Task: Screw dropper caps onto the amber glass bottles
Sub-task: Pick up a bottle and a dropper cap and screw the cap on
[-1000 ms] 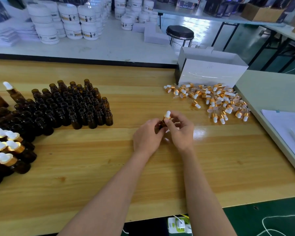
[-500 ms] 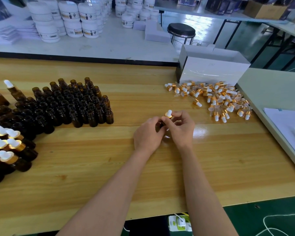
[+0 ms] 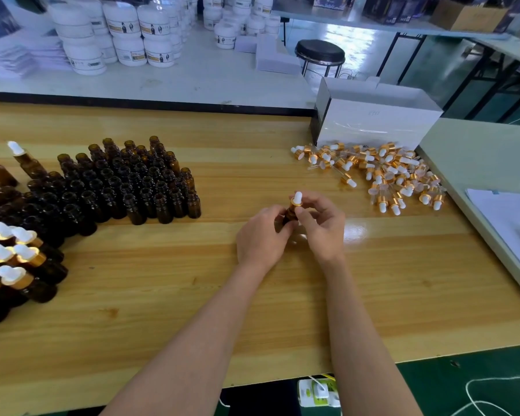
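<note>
held bottle [image 3: 289, 213] — mostly hidden, jar labels [image 3: 154, 29] unreadable

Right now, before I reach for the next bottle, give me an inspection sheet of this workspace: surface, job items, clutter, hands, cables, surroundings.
Surface: glossy wooden table, no spills seen.
Job's things: one amber bottle between the hands, with a dropper cap on its neck. A block of uncapped bottles stands to the left, capped bottles at the far left, and loose dropper caps are piled at the right.
Clutter: open white box behind the cap pile; papers on the side table.
Hands: left hand holds the bottle; right hand pinches the cap.
Cables: white cable on the green floor; plug unit below the table's near edge.
Surroundings: white jars stacked on the table behind; black stool.
</note>
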